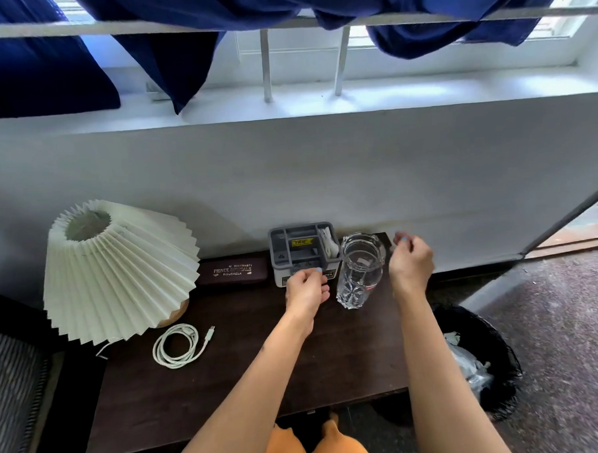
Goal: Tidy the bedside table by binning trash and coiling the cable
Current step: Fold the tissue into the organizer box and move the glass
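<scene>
While both hands are being held over the back of the dark desk (229,383), the left hand (305,289) is curled at the front of the grey organiser (304,251); whether anything is pinched cannot be told. The right hand (410,261) is loosely curled, empty, beside the glass jar (359,270). The white cable (179,346) is lying coiled near the lamp (118,268). Trash is sitting in the black bin (481,358) at the desk's right.

Bedside table (229,383): dark brown wood grain. Lamp shade (118,268): cream, pleated. Cable (176,346): white. Spectacle case (232,271): maroon, pale lettering. Organiser (304,251): grey, yellow label. Jar (359,270): clear, cut pattern. Bin liner (495,365): black. Curtains (213,31): navy.
</scene>
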{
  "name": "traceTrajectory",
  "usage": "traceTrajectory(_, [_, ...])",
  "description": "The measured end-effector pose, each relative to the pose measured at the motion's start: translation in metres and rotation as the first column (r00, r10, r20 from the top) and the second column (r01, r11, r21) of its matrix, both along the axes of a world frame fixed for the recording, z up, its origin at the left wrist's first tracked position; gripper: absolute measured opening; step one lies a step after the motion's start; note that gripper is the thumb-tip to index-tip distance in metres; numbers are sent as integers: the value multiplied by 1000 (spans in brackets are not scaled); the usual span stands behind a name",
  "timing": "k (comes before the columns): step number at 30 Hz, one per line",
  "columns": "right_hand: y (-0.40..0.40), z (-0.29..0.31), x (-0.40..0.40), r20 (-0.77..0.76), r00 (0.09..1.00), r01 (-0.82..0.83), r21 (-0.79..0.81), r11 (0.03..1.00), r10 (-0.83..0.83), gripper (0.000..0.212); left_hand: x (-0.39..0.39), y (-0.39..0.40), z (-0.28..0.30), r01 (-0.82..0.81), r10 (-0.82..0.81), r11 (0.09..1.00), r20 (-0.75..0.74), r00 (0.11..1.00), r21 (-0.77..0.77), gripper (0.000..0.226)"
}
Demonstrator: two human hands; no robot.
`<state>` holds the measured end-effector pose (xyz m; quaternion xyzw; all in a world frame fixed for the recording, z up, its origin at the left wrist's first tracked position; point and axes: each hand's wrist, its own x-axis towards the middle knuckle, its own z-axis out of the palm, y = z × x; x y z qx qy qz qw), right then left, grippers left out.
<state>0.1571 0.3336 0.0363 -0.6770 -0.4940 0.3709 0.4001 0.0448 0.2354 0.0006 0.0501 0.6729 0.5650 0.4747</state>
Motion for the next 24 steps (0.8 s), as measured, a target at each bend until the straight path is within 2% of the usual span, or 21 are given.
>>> traceTrajectory(1, [-2, -8, 9, -21, 1000, -19, -54, 998, 17, 29, 4, 3, 0, 19, -19, 1000, -16, 1000, -8, 14])
traceTrajectory(3, [-5, -24, 22, -19, 987, -163, -146, 976, 162, 39, 12, 7, 0, 54, -55, 998, -57, 997, -28, 15])
traceTrajectory(6, [-10, -39, 28, -139, 882, -471, -240, 849, 451, 59, 21, 12, 1, 73, -74, 997, -86, 994, -14, 28])
traceTrajectory(8, [-10, -46, 27, -125, 820, -570, -260, 779, 558, 73, 25, 15, 2, 87, -85, 996, -86, 993, 15, 31])
traceTrajectory(10, [-10, -50, 27, -102, 804, -589, -269, 762, 586, 81, 28, 16, 1, 111, -108, 993, -90, 990, 39, 34])
traceTrajectory(16, [-15, -52, 30, 10, 813, -570, -188, 800, 582, 83, 32, 19, -2, 80, -74, 995, -98, 993, 58, 34])
traceTrajectory(24, [-20, -51, 35, 6, 815, -575, -103, 811, 579, 78, 32, 21, -3, 74, -68, 996, -105, 992, 51, 32])
